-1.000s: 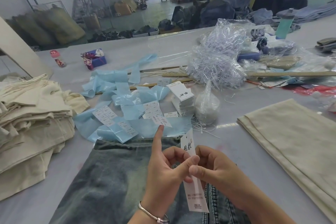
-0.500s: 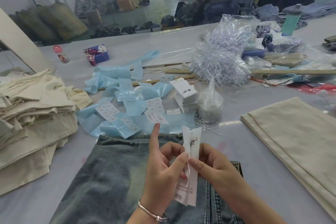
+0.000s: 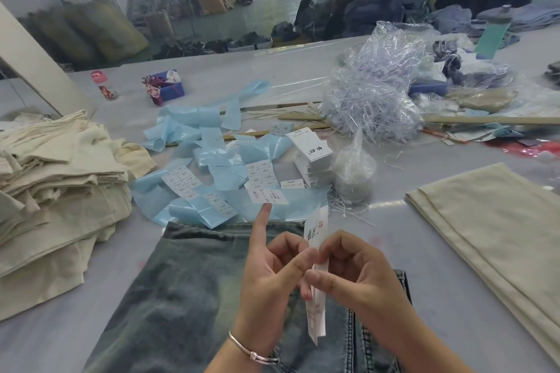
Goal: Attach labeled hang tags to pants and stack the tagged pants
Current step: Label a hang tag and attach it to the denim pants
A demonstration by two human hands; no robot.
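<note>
Turned edge-on now, hang tag [image 3: 316, 230] pinched by both hands.

Sticker label [image 3: 269, 195]: "11COM"; rest illegible

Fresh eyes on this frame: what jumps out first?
Front and centre, the left hand and right hand pinch a white hang tag above faded blue jeans spread on the table. Just beyond them lies a scatter of light blue sticker backing strips. A tangled heap of clear plastic fasteners stands further back on the right, and cream pants are piled on the left.
</note>
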